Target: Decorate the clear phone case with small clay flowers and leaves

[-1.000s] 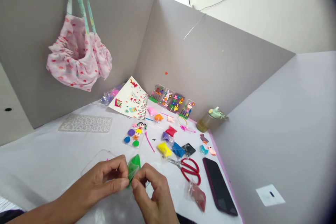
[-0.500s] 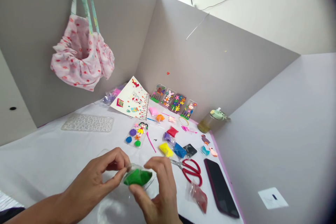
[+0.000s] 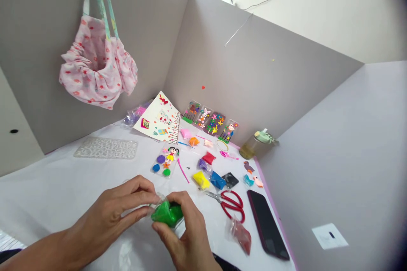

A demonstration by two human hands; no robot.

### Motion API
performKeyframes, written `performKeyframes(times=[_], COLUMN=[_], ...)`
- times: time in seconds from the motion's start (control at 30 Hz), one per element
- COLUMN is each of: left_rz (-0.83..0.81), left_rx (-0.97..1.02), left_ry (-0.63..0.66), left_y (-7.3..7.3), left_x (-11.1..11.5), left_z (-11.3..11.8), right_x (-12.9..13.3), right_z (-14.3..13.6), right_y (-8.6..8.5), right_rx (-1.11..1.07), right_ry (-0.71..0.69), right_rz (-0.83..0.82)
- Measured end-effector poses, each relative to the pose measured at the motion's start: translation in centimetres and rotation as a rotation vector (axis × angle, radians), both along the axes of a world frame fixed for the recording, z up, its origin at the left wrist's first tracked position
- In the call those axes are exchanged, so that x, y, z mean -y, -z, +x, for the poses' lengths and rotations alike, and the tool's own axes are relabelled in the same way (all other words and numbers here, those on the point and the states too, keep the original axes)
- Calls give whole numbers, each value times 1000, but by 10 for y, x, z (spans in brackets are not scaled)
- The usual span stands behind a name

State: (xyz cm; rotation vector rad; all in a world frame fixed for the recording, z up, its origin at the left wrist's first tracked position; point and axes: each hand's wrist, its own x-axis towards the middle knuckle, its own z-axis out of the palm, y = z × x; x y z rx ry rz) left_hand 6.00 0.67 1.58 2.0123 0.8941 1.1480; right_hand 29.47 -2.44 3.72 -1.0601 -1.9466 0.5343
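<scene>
Between my hands is a clear plastic packet of green modelling clay (image 3: 168, 213), low in the middle of the view. My right hand (image 3: 187, 230) grips the clay part, thumb below and fingers above. The fingers of my left hand (image 3: 127, 205) pinch the packet's clear plastic edge. Beyond them lies a clear phone case (image 3: 165, 161) decorated with a clay doll and purple, blue and green clay lumps. A thin pink tool (image 3: 183, 170) lies beside the case.
Red-handled scissors (image 3: 232, 206), a brownish-red clay packet (image 3: 242, 235) and a black phone (image 3: 267, 224) lie to the right. Several clay packets, including a yellow one (image 3: 201, 180), sit mid-table. A bottle (image 3: 254, 146) stands at the back; a textured clear mat (image 3: 106, 148) lies left.
The fingers of my right hand have closed in over the green clay, which now looks squeezed and folded. My left fingers have shifted slightly along the plastic edge.
</scene>
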Motion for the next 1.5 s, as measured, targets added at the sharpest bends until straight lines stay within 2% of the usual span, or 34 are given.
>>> performKeyframes(times=[0.33,0.5,0.63,0.7,0.97,1.07,1.17,1.3,1.33,1.4,1.47,1.5], left_rz=[61,-128,-365,-428,-303,-266,-299,-528,-598,-675,-686,-685], left_rx=[-12,2,45,79,70,32,37,88,137,238,296,313], left_ry=[-34,14,70,66,-61,-72,-24,153,144,17,-95,-106], left_y=[-5,-10,-16,-16,-16,-17,-15,-15,-17,-22,-28,-30], left_x=[10,6,-3,-5,10,13,9,-3,-5,-7,-5,-4], left_z=[7,2,-5,-8,-1,2,-2,-13,-15,-16,-14,-12], right_x=[3,0,-2,-3,0,1,0,-4,-6,-9,-11,-11], right_z=[-4,-2,-2,-3,-4,-5,-5,-3,-2,-1,0,0], right_y=[15,9,1,-1,3,2,-1,-5,-6,-8,-9,-9], right_rx=[-11,-34,-80,-110,-133,-120,-137,-226,-254,-304,-333,-338], right_ry=[-17,-57,-16,0,-25,-30,-59,19,46,84,94,89], right_rz=[-34,-152,-274,-321,-355,-341,-361,-392,-409,-450,-482,-490])
